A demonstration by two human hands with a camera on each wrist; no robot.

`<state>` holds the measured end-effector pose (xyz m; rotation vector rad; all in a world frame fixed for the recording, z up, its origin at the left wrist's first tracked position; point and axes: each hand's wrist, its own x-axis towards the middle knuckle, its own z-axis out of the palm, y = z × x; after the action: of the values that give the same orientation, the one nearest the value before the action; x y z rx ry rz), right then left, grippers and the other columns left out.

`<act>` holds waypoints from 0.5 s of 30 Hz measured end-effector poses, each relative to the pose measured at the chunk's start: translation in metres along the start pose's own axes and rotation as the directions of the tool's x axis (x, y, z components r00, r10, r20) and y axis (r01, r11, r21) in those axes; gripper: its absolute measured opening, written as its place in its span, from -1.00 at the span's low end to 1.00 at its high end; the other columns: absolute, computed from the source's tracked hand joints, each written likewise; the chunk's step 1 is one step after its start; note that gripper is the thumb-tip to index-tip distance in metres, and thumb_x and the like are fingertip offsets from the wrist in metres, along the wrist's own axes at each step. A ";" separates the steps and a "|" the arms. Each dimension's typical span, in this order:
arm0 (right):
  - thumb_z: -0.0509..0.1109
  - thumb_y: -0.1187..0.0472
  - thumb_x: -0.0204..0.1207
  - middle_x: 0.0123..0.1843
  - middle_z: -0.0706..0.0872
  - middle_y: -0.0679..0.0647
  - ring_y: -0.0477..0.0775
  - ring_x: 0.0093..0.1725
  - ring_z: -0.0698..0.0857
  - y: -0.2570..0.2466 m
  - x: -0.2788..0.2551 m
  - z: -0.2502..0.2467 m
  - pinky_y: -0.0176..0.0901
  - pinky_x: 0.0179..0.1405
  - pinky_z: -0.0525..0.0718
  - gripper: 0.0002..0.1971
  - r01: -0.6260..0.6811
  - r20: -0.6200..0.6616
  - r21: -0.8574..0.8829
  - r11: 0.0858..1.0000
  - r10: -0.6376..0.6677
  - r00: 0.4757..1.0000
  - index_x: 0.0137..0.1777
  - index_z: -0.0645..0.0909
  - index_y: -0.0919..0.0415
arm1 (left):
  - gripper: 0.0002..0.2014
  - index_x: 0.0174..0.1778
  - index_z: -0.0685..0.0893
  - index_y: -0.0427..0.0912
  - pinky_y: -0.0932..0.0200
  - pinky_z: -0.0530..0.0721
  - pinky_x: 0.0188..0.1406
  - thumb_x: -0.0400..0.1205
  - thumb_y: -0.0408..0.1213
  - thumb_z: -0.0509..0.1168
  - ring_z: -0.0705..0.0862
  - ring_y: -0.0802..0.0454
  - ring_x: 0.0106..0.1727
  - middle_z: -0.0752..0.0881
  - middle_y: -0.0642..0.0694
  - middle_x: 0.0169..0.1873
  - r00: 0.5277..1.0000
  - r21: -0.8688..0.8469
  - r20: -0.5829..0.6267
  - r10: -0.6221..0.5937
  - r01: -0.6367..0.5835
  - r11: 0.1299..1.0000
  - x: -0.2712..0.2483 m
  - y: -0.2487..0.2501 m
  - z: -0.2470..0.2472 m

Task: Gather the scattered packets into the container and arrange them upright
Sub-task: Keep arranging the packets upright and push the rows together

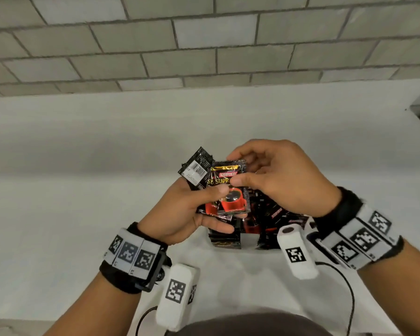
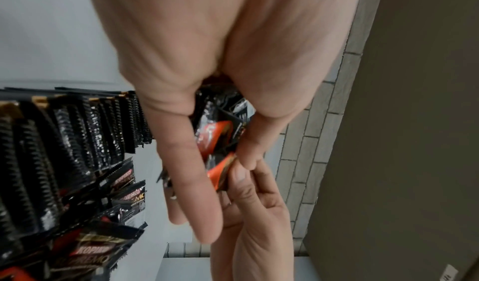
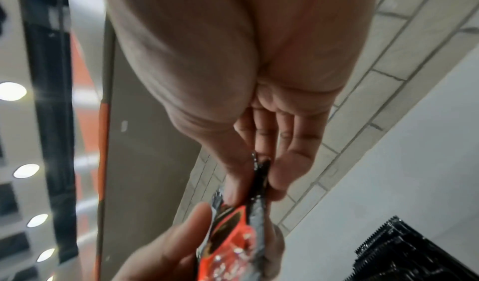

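Head view: high, looking down and forward over the white surface (image 1: 83, 166) toward the brick wall (image 1: 204, 44). Wrist views: very close, along each palm. All three share the held packets (image 1: 226, 190).

Glossy foil packets (image 1: 228, 187), crinkled.

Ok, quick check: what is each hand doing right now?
Left hand: holds a small stack of packets, thumb on the front one.
Right hand: pinches the top of the front packet.
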<state>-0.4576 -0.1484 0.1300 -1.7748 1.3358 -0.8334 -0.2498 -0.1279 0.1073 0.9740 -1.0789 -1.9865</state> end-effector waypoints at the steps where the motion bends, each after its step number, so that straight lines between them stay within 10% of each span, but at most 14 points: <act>1: 0.70 0.19 0.37 -0.13 0.83 0.02 0.06 -0.17 0.81 0.004 -0.001 -0.001 0.14 0.01 0.80 -0.68 -0.016 -0.003 0.039 0.999 0.017 1.000 0.09 0.79 -0.11 | -0.62 0.45 0.62 -0.14 -0.02 0.85 -0.37 0.69 -0.32 0.33 0.82 -0.45 0.08 0.79 -0.38 0.20 1.000 0.004 0.013 -0.013 0.013 1.000 0.001 -0.001 0.001; 7: 0.63 0.21 0.47 -0.25 0.85 0.00 -0.05 -0.41 0.77 0.011 -0.002 -0.025 -0.05 -0.25 0.75 -0.87 -0.086 -0.131 0.081 0.993 0.096 0.987 -0.05 0.73 0.06 | -0.64 0.48 0.57 -0.26 -0.01 0.85 -0.37 0.75 -0.33 0.24 0.83 -0.47 0.07 0.79 -0.40 0.21 1.000 -0.041 -0.016 0.008 -0.009 0.999 0.006 -0.002 -0.004; 11: 0.57 0.50 0.46 -0.16 0.83 0.19 0.15 -0.23 0.87 0.012 0.016 -0.066 -0.11 -0.18 0.86 -0.80 -0.023 -0.231 0.243 0.970 0.081 0.970 -0.06 0.67 0.24 | -0.68 0.40 0.60 -0.31 -0.02 0.85 -0.39 0.74 -0.33 0.26 0.83 -0.50 0.06 0.80 -0.40 0.17 0.979 -0.020 -0.183 0.085 -0.090 0.996 0.005 0.004 -0.025; 15: 0.58 0.50 0.43 -0.11 0.86 0.16 0.03 -0.16 0.88 0.028 0.051 -0.080 -0.16 -0.07 0.84 -0.76 -0.081 -0.121 0.000 0.997 0.080 0.989 0.00 0.74 0.19 | -0.73 0.39 0.62 -0.27 -0.04 0.84 -0.42 0.77 -0.37 0.27 0.84 -0.46 0.02 0.81 -0.37 0.15 0.951 0.138 -0.282 0.128 -0.092 0.986 0.003 0.004 -0.044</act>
<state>-0.5260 -0.2166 0.1489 -1.6847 1.4785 -0.9055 -0.2132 -0.1487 0.0930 1.2008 -1.0737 -1.6413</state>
